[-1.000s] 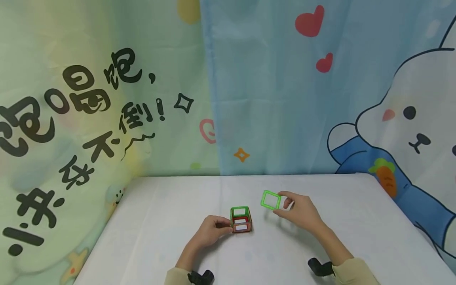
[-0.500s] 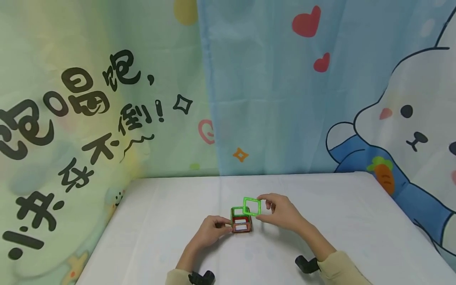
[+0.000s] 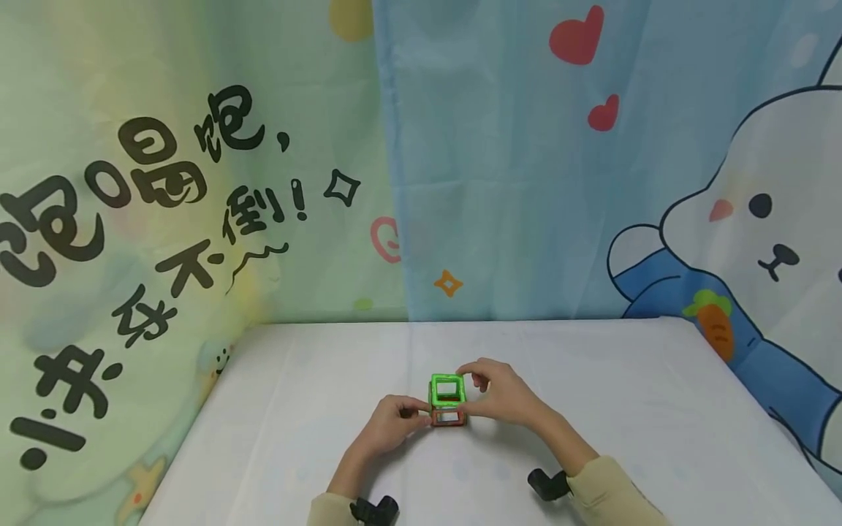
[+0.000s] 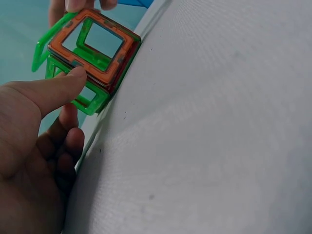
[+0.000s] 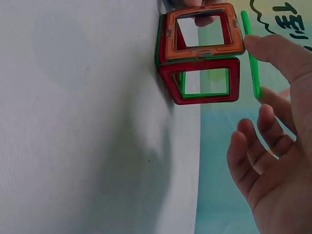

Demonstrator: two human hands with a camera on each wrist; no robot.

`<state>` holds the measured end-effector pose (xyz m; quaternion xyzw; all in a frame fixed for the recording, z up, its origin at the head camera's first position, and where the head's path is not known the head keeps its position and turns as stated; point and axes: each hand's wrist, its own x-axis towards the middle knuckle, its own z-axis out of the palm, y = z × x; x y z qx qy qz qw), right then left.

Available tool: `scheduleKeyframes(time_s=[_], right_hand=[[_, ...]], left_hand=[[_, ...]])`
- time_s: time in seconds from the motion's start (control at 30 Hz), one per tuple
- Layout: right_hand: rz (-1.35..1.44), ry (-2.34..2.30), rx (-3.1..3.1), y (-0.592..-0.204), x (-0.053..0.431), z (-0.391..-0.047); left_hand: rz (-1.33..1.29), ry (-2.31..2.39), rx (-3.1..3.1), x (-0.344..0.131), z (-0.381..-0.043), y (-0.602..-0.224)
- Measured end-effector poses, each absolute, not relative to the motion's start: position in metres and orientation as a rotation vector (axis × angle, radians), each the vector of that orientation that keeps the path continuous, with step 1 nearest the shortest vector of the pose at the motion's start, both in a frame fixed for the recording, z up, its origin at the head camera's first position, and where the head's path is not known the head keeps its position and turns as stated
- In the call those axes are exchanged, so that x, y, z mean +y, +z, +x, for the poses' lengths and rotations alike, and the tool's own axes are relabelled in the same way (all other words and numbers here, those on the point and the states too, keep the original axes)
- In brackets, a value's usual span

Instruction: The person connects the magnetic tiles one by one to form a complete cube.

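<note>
A small open-topped cube of magnetic building tiles (image 5: 207,52) stands on the table, with an orange square frame in front and red and green frames at its sides. My left hand (image 3: 389,427) holds the cube's left side between thumb and fingers; in the left wrist view the thumb presses the edge of the orange tile (image 4: 97,73). My right hand (image 3: 503,394) pinches a bright green square magnetic tile (image 5: 251,53) by its right edge, thumb at the near corner, finger at the far one. That tile hangs over the cube's top, tilted, with a narrow gap visible in the right wrist view.
A white cloth covers the table (image 3: 296,380). Behind it hangs a printed curtain (image 3: 493,183) with hearts, lettering and a white cartoon animal. Black camera mounts (image 3: 549,484) sit at both wrists.
My right hand has carried the green tile leftward from beside the cube to over its top. The left hand and the cube have stayed in place.
</note>
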<state>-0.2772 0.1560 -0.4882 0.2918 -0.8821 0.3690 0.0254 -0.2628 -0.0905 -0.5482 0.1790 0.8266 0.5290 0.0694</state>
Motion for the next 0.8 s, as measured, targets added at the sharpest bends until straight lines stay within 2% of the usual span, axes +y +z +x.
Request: scheduleKeyframes(time_s=[0.6,0.8], right_hand=[[0.911,1.44,-2.73,-0.497,0.159,-0.288],[0.88,1.462,-2.756,-0.499,0.158,-0.287]], left_hand=[[0.596,1.573,2.51,-0.091,-0.266,-0.548],[0.526,1.562,2.486,-0.091,-0.265,-0.546]])
